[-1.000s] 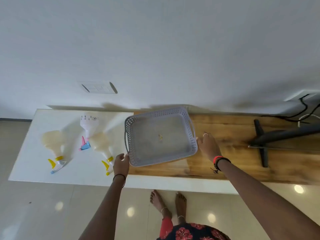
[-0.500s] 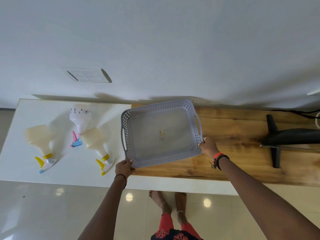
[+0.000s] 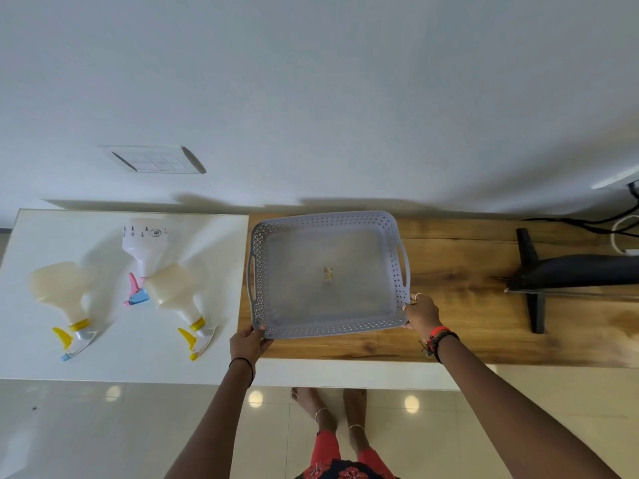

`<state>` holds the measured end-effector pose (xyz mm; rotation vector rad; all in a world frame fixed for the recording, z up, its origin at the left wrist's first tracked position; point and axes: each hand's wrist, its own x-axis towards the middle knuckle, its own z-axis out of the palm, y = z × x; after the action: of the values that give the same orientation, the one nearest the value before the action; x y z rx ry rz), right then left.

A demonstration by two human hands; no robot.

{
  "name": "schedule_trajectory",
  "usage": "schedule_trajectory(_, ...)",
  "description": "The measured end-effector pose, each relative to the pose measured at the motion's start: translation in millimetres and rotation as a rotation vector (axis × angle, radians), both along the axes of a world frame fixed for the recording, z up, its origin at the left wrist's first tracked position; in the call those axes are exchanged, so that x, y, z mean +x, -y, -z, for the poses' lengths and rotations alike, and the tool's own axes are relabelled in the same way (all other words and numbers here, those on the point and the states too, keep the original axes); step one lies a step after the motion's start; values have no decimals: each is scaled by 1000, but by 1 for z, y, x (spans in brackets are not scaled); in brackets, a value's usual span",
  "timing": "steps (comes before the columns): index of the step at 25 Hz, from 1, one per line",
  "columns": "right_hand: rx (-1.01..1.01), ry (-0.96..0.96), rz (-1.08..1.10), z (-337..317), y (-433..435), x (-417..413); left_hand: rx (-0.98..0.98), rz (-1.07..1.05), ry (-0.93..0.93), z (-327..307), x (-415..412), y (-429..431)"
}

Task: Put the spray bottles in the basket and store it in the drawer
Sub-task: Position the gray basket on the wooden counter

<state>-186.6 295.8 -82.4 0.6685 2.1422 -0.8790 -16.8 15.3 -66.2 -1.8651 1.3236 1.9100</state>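
Note:
A grey perforated basket (image 3: 380, 326) rests on the wooden counter (image 3: 466, 326), with only a small yellow speck inside. My left hand (image 3: 249, 344) grips its near left corner and my right hand (image 3: 422, 314) grips its near right corner. Three spray bottles stand on the white counter (image 3: 34, 347) to the left: a cream one with a yellow trigger (image 3: 57, 288), a white one with a pink and blue trigger (image 3: 143, 242), and another cream one with a yellow trigger (image 3: 173, 288) close to the basket. No drawer is visible.
A black monitor stand (image 3: 532, 281) with cables behind it sits at the right end of the wooden counter. A switch plate (image 3: 155, 160) is on the wall. My bare feet (image 3: 328, 409) stand on the tiled floor below the counter edge.
The basket has shifted slightly and settled squarer on the wood. My left hand went from its left side to the near left corner; my right hand closed on the near right corner.

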Motion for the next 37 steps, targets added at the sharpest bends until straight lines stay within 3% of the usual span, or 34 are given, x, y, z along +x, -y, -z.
schedule_trajectory(10, -4, 8, 196, -2, -65, 18, 67, 87, -40, -6, -19, -52)
schedule_trajectory(21, -4, -7, 155, -17, -67, 17, -8, 194, 5, -8, -17, -56)
schedule_trajectory(25, 88, -196, 187, -31, -57, 22, -120, 163, 24, -21, -11, -53)
schedule_trajectory(31, -24, -452, 225, -65, -25, 34, -460, 42, 16, -51, 4, -28)
schedule_trajectory(37, -106, -603, 31, -93, 33, 36, -556, -83, 63, -56, 34, 12)
